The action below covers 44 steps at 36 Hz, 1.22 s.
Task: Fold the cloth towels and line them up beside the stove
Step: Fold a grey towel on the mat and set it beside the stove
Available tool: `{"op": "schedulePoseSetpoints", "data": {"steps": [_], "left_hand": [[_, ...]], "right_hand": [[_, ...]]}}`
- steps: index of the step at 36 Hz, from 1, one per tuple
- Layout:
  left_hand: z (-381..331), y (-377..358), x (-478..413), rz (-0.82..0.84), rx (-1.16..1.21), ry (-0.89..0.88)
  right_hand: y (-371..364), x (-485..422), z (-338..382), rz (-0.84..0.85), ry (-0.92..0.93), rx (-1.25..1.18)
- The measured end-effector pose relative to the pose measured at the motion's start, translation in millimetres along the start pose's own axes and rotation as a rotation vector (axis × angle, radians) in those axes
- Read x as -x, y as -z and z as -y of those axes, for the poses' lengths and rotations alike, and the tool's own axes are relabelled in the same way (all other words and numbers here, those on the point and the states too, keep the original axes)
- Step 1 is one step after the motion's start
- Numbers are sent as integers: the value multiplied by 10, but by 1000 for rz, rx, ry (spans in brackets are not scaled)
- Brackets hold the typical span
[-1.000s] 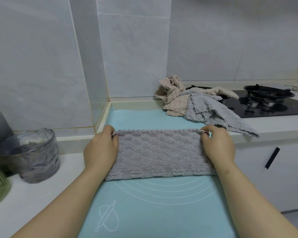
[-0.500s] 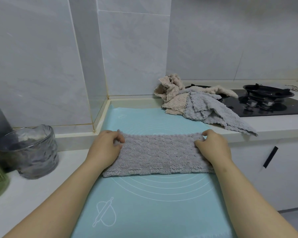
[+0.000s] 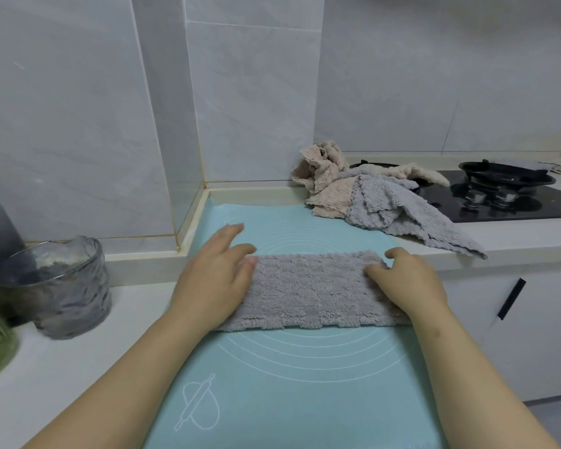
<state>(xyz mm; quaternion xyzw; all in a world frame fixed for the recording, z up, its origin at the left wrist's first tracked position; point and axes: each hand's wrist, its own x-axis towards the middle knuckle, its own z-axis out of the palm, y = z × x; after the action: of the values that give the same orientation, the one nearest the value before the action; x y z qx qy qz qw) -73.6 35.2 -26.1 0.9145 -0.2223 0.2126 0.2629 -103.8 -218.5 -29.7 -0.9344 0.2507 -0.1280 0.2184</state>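
The white counter (image 3: 62,367) carries a blue mat (image 3: 305,384). Right of it, far, sits the black stove (image 3: 506,205). A heap of towels (image 3: 370,202) lies between mat and stove, partly on the stove. A folded grey towel (image 3: 311,293) lies across the mat. The left hand (image 3: 217,277) rests flat and open on its left end; the right hand (image 3: 405,280), fingers loosely curled, presses its right end.

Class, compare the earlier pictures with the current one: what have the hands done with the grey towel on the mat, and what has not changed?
Both hands let go of the far corners they pinched. The left hand now lies open and flat on the towel's left end, fingers spread; the right hand presses its right end. The towel stays a folded strip on the mat. The pile by the stove is unchanged.
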Motion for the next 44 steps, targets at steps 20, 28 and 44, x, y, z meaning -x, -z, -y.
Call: {"op": "schedulePoseSetpoints", "data": {"steps": [20, 28, 44], "left_hand": [[-86, -178, 125, 610, -323, -161], [-73, -190, 111, 571, -283, -144], [-10, 125, -116, 37, 1161, 747]], "right_hand": [[-16, 20, -111, 98, -98, -98], [99, 55, -30, 1, -26, -187], [211, 359, 1265, 492, 208, -922]]}}
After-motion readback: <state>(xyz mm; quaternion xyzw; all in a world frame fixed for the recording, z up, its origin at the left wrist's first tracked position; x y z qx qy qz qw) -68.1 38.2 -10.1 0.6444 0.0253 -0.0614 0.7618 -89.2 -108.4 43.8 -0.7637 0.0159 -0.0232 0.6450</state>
